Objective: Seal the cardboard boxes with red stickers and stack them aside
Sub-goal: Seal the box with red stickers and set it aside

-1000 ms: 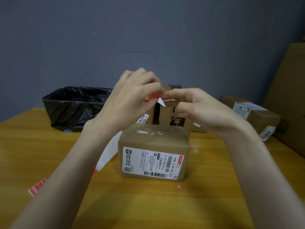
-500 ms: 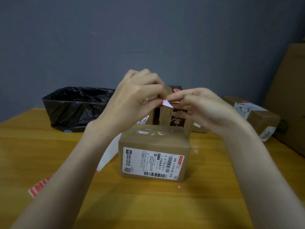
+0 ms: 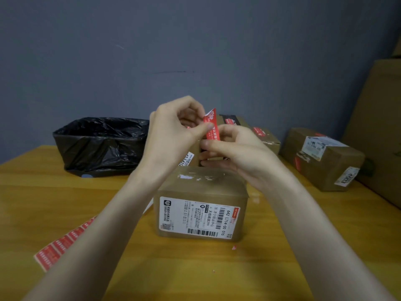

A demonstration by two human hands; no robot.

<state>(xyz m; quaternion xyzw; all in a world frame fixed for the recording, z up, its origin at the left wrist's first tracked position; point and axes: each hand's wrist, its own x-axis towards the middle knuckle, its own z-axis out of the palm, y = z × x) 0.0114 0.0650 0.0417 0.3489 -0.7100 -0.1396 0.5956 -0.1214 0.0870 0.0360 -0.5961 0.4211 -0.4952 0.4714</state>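
Note:
A small brown cardboard box (image 3: 201, 190) with a white shipping label on its front stands in the middle of the wooden table. Above it, my left hand (image 3: 173, 131) pinches a red sticker (image 3: 211, 124) that stands upright between thumb and fingers. My right hand (image 3: 236, 151) pinches the sticker's lower end, where it meets its backing, hidden behind the fingers. A strip of red stickers (image 3: 63, 242) lies on the table at the lower left, partly under my left forearm.
A bin lined with a black bag (image 3: 97, 144) stands at the back left. Sealed boxes (image 3: 258, 133) lie behind my hands, another labelled box (image 3: 323, 159) at the right. A large cardboard sheet (image 3: 377, 127) leans at the far right. A red scrap (image 3: 234, 248) lies before the box.
The red sticker has come up from a small folded corner between my fingertips to a long upright piece. My right hand has dropped slightly below the left.

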